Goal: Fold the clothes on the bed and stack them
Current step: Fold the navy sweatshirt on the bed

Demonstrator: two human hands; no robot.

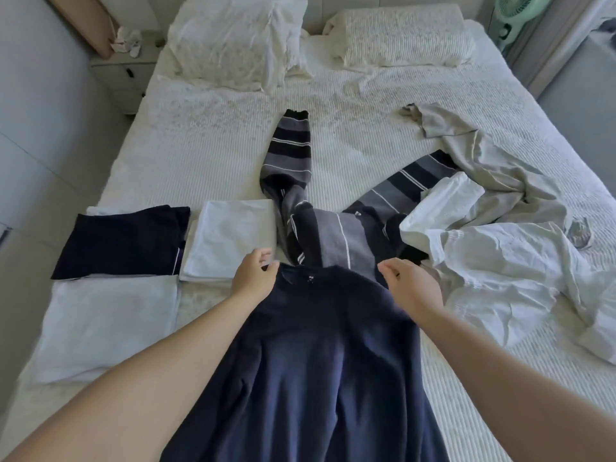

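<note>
Nearest, navy top (316, 355) hangs from my two hands, collar edge up, body draping down toward me over the near edge of the bed (206, 128). Left hand (255, 273) pinches the left shoulder of the top, thumb and fingers closed on the cloth. Right hand (411, 285) grips the right shoulder; fingers curled onto the fabric, tips mostly hidden from this side.

Left of my left arm: a pale folded piece (110, 325) lying flat. Just beyond it, a folded dark piece (123, 241), and beside that to the right a folded white piece (230, 238), edges touching.

Right of my right arm: crumpled white shirt (493, 271), unfolded.

Past the collar, middle of the bed: striped grey-and-black sweater (333, 228), both sleeves splayed out toward the far side, the right sleeve partly under the white shirt.

Farther right: beige garment (483, 155), rumpled, touching the shirt.

Far end: two pillows, left (233, 38) and right (400, 35). Nightstand (123, 78) far left.
</note>
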